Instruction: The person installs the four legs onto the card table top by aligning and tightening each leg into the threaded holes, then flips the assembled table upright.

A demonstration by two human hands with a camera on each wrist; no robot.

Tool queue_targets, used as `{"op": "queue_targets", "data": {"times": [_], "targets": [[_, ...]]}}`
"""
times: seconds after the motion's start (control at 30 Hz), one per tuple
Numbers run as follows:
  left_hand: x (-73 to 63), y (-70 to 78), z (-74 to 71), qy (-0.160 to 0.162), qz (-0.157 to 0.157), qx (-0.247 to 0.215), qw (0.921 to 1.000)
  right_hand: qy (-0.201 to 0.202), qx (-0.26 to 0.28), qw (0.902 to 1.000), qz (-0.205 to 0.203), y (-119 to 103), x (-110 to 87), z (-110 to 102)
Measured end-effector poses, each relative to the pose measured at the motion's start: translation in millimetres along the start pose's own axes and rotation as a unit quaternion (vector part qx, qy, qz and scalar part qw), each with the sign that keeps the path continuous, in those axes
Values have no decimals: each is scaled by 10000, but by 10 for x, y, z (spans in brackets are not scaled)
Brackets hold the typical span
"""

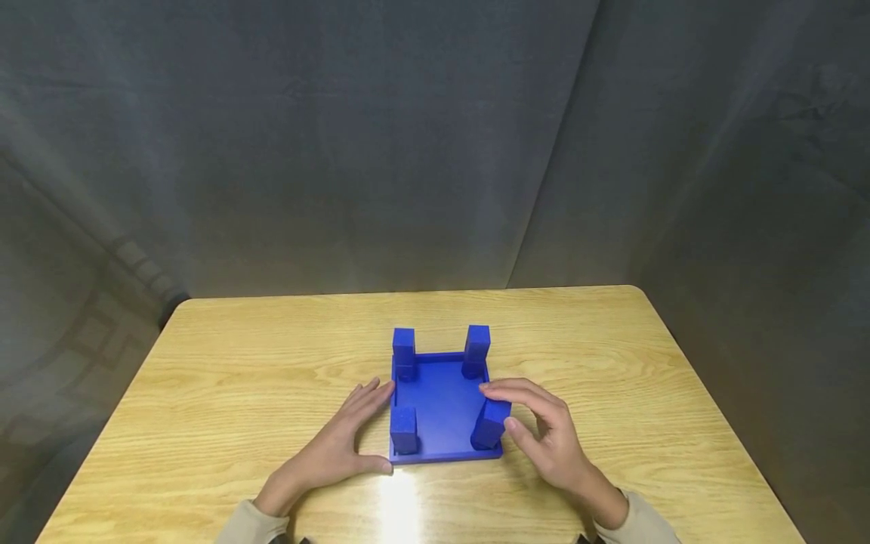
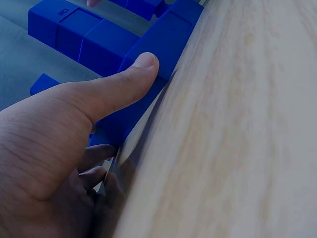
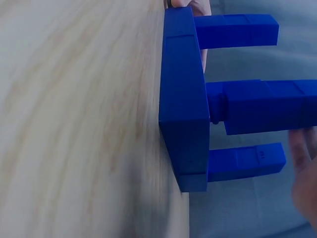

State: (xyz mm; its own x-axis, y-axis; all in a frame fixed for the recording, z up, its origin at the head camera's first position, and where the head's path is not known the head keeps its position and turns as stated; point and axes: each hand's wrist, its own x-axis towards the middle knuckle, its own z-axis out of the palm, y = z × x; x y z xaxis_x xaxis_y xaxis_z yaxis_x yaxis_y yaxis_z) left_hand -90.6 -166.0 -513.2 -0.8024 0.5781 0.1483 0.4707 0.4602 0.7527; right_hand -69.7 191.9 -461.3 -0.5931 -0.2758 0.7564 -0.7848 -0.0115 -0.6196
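Observation:
A blue square plastic tray-like base [image 1: 442, 408] with a raised rim lies on the table, a blue block-shaped leg at each corner. My right hand [image 1: 550, 434] pinches the front right leg [image 1: 492, 423] near its top, between thumb and fingers. That leg is turned out of line with the base, and a narrow round neck [image 3: 216, 104] shows beneath it in the right wrist view. My left hand [image 1: 336, 446] rests along the base's left side, fingers extended, thumb by the front left corner. Nearest to it is the front left leg [image 1: 404, 431].
Two more upright legs, the back left one [image 1: 404, 351] and the back right one [image 1: 477, 349], stand on the base. The wood-grain table [image 1: 238, 378] extends to both sides. Dark grey curtains [image 1: 340, 151] hang behind and beside it.

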Motion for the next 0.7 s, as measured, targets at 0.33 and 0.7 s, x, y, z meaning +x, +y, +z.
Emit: {"op": "queue_targets", "data": {"times": [0.33, 0.7], "targets": [[13, -6, 24, 66, 156, 50, 9998, 427, 89, 9986, 305, -8, 0, 41], [2, -10, 13, 55, 88, 38, 9999, 890, -115, 9943, 574, -51, -21, 117]]}}
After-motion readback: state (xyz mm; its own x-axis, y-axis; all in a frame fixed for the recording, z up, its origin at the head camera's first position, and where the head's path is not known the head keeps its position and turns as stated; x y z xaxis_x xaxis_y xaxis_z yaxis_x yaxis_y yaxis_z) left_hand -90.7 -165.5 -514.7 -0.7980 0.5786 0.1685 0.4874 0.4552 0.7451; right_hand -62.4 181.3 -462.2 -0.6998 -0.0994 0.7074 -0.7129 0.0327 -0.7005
